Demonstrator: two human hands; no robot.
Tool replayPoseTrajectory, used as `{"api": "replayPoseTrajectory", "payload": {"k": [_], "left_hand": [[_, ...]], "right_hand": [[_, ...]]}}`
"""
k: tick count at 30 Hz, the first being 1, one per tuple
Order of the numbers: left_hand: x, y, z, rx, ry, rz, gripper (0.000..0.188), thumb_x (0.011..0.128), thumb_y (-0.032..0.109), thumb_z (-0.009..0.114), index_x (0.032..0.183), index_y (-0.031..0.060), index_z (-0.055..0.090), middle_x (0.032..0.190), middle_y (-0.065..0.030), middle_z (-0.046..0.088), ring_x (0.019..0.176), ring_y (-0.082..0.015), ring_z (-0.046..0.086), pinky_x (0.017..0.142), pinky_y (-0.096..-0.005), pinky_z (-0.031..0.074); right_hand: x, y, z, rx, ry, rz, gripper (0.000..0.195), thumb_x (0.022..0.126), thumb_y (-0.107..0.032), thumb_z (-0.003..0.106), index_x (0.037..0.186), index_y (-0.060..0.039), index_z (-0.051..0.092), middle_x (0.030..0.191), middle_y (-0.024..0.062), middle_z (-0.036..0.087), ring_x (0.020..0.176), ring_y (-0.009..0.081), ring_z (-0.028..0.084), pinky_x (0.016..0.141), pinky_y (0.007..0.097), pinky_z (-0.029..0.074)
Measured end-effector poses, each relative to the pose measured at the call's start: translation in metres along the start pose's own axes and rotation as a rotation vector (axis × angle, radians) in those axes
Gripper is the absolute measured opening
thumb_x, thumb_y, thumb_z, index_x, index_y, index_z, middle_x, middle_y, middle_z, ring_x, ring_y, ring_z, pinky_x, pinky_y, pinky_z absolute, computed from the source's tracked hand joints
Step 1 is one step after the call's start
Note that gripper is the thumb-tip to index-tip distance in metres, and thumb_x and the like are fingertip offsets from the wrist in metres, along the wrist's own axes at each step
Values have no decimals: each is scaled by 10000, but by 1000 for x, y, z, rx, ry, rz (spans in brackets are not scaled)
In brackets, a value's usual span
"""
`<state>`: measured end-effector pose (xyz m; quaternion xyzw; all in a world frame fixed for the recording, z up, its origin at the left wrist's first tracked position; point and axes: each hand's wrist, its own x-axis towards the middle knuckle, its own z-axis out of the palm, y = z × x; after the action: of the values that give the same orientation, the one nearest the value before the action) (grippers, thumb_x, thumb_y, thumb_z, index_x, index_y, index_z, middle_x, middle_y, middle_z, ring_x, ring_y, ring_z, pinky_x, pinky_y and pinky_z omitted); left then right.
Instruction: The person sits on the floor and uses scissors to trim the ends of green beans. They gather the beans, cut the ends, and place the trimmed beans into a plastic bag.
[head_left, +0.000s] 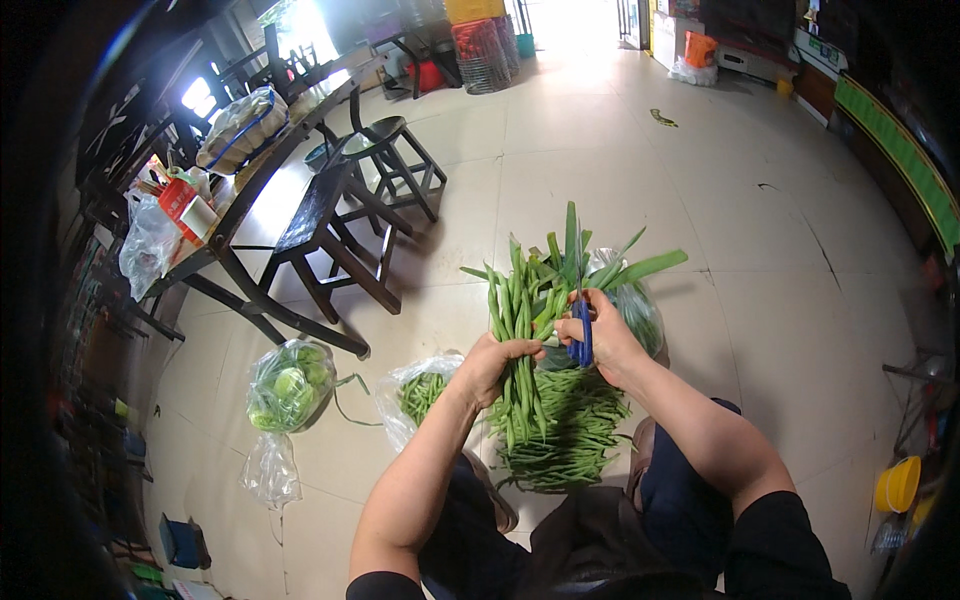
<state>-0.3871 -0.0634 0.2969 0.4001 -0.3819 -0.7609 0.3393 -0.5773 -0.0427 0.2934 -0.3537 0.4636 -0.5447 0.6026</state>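
A bundle of long green beans (517, 307) stands upright in my left hand (495, 360), its thumb across the front. My right hand (606, 337) holds blue-handled scissors (582, 334), blades pointing away from me, beside the bundle's upper part. Some bean ends lie close to the right fingers; whether these fingers touch them I cannot tell. Below both hands, between my feet, lies a large pile of green beans (570, 442). Behind the hands are long green leaves (649, 268) and a clear plastic bag of greens (641, 315), partly hidden.
An open plastic bag of cut beans (421, 394) sits left of the pile. Further left lies a bagged green cabbage-like vegetable (291, 386). Dark wooden stools (330, 232) stand by a table (259, 169) at upper left. A yellow bucket (897, 484) is at far right.
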Motion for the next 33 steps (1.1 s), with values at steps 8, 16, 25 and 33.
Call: {"api": "replayPoseTrajectory", "payload": {"k": [8,16,25,33], "left_hand": [[-9,18,-29,71,-134,-22,331,832,31,675,1146,-4,580,933,-66,643,807,-156,638,729,-284,509],[-8,16,-58,272,-106,44,325,800,12,711,1106,-40,617,947,-71,655,819,-166,648,781,-282,516],[-16,22,-43,565,-33,64,335,765,26,737,1083,-29,648,906,-64,685,832,-145,643,805,-276,501],[-5,12,-57,767,78,196,315,776,55,735,1072,-2,647,884,-38,686,811,-129,620,800,-281,486]], "right_hand": [[-2,-30,-21,-161,-218,49,352,920,-307,665,1125,-47,546,803,25,607,660,71,556,613,211,457],[-12,-30,-47,-606,-298,-55,428,820,-322,777,1086,-27,617,675,-34,527,611,53,446,557,229,338],[-17,-33,-43,-797,-279,-58,423,793,-346,798,996,-8,642,588,-45,491,542,48,419,496,245,308],[-25,-37,-35,-625,-275,64,450,842,-340,755,1063,16,589,672,21,584,565,85,535,492,254,430]]}}
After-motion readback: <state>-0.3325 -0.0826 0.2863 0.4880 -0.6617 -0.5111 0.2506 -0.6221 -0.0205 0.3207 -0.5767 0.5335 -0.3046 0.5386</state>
